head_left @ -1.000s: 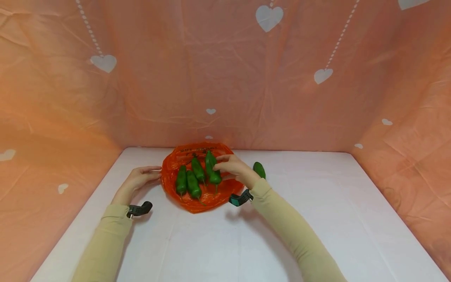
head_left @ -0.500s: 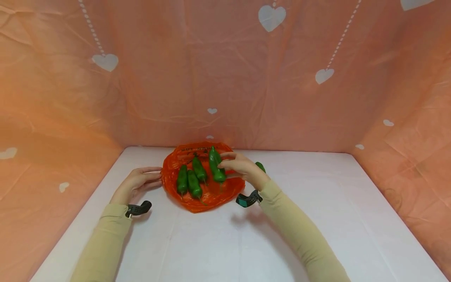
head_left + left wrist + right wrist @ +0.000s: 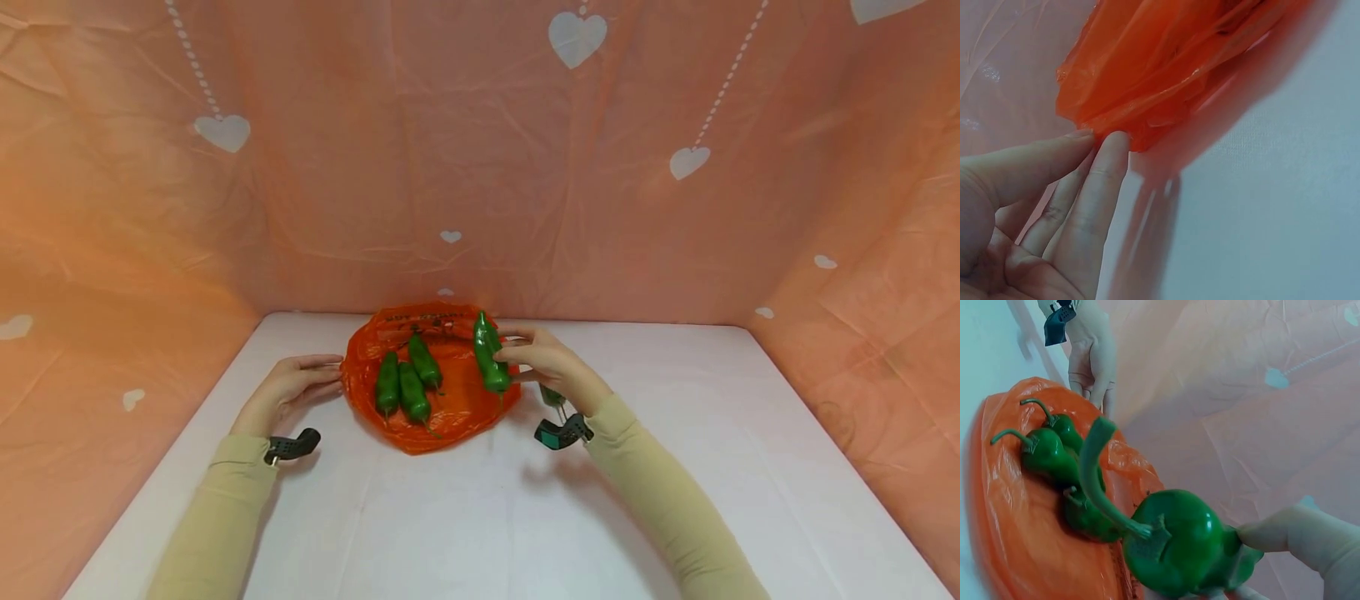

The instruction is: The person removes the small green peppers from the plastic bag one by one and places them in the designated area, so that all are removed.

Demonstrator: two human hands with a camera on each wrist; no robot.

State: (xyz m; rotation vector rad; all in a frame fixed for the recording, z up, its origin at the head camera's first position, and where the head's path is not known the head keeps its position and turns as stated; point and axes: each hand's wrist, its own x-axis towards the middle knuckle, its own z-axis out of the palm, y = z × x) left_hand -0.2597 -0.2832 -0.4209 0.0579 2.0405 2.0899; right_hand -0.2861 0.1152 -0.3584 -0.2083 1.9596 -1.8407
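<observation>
My right hand holds a green pepper between thumb and fingers, over the right side of an orange plastic bag. Its curved stem faces the camera in the right wrist view, where the thumb presses on its side. Three more green peppers lie together on the bag, among them a front pepper. At the bag's left edge, my left hand pinches the plastic; in the left wrist view, thumb and fingertips meet on the crumpled orange rim.
Another green pepper lies on the white table right of the bag, partly hidden behind my right hand. A pink-orange cloth with white hearts stands behind the table and along both sides.
My right hand has moved right with the green pepper, away from the other three on the bag. The left hand stays at the bag's left edge.
</observation>
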